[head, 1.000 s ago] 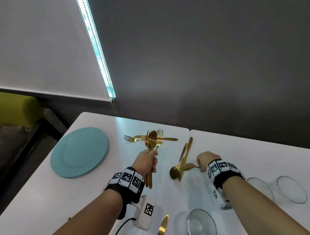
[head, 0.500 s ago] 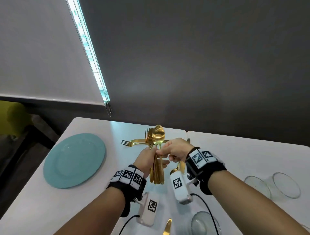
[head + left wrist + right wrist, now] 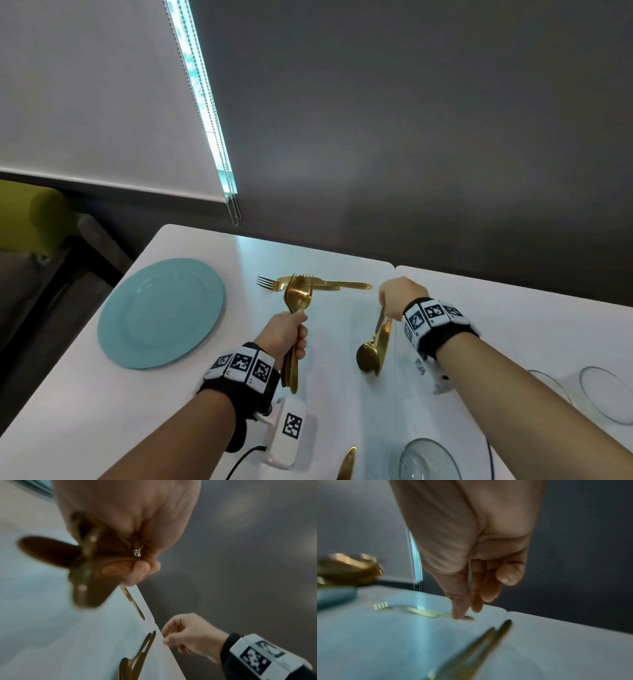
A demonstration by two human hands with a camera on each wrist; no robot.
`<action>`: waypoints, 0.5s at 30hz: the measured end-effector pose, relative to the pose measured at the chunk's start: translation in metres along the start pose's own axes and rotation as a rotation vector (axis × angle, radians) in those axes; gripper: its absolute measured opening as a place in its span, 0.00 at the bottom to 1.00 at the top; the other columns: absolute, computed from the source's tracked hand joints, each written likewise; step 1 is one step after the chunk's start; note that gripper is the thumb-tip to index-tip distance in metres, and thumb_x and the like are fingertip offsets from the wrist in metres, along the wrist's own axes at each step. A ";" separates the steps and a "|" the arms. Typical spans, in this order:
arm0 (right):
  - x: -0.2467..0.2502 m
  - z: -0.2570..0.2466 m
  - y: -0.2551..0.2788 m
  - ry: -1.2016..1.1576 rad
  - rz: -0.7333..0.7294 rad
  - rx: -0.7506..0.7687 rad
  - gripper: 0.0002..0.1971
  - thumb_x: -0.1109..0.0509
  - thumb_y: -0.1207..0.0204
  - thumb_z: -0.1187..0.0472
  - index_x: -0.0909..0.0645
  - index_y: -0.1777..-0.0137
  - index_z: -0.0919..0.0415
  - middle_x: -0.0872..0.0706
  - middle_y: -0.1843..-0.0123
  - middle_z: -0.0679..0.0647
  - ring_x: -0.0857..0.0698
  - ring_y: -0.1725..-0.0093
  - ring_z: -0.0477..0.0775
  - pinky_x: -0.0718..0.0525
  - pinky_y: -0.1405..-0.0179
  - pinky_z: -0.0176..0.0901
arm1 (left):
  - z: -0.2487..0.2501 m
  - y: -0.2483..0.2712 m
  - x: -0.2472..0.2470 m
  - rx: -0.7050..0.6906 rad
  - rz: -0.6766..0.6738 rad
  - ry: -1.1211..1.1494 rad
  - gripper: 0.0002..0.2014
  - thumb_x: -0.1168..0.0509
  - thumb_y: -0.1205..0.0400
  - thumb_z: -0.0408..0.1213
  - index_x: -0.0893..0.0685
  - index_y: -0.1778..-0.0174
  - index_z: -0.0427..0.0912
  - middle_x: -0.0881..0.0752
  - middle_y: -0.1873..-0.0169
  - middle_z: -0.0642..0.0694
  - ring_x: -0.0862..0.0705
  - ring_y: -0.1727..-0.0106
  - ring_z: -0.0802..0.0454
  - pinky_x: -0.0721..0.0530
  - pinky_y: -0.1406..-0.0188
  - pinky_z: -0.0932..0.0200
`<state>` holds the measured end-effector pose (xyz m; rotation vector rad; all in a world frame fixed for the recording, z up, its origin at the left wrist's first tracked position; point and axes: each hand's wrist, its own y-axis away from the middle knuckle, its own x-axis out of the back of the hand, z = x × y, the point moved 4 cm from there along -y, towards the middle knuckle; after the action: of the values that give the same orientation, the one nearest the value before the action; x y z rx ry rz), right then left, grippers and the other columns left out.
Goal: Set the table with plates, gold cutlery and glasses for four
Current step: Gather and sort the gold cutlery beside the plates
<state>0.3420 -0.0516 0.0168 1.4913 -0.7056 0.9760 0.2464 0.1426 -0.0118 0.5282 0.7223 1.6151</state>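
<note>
My left hand grips an upright bundle of gold spoons and forks over the white table; the left wrist view shows its fingers curled round the handles. My right hand hovers just above the handle ends of a gold spoon and knife lying near the table seam. In the right wrist view its fingers point straight down and hold nothing. A gold fork and knife lie crosswise further back. A teal plate sits at the left.
Clear glasses stand near the front edge and at the right. Another gold knife lies at the bottom edge. A dark wall runs behind the table, and a yellow-green seat is at far left.
My right hand has left the bundle, where it was adding a spoon, and moved right to above the spoon and knife on the table. The left hand keeps the bundle.
</note>
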 end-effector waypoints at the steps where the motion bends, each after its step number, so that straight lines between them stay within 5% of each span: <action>1: -0.008 0.005 -0.003 0.079 -0.031 0.007 0.14 0.38 0.21 0.66 0.17 0.39 0.57 0.15 0.40 0.56 0.15 0.43 0.57 0.16 0.42 0.46 | 0.000 -0.001 0.003 0.009 0.002 0.004 0.10 0.46 0.13 0.37 0.28 0.60 0.40 0.28 0.77 0.47 0.32 0.81 0.54 0.31 0.84 0.64; 6: -0.040 0.005 -0.016 0.136 -0.102 0.103 0.18 0.38 0.20 0.67 0.18 0.36 0.50 0.17 0.35 0.53 0.16 0.40 0.56 0.17 0.39 0.44 | 0.003 -0.004 0.006 -0.008 0.003 -0.005 0.09 0.45 0.14 0.35 0.29 0.60 0.40 0.28 0.75 0.46 0.31 0.78 0.54 0.30 0.83 0.63; 15: -0.058 -0.014 -0.017 0.323 -0.070 0.257 0.14 0.42 0.21 0.70 0.19 0.42 0.61 0.18 0.41 0.59 0.21 0.52 0.56 0.20 0.46 0.45 | 0.003 -0.002 -0.001 -0.050 -0.018 -0.001 0.10 0.45 0.13 0.38 0.29 0.58 0.39 0.23 0.72 0.44 0.24 0.76 0.52 0.21 0.77 0.62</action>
<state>0.3268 -0.0404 -0.0421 1.5178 -0.3023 1.2534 0.2500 0.1423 -0.0116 0.4847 0.6825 1.6122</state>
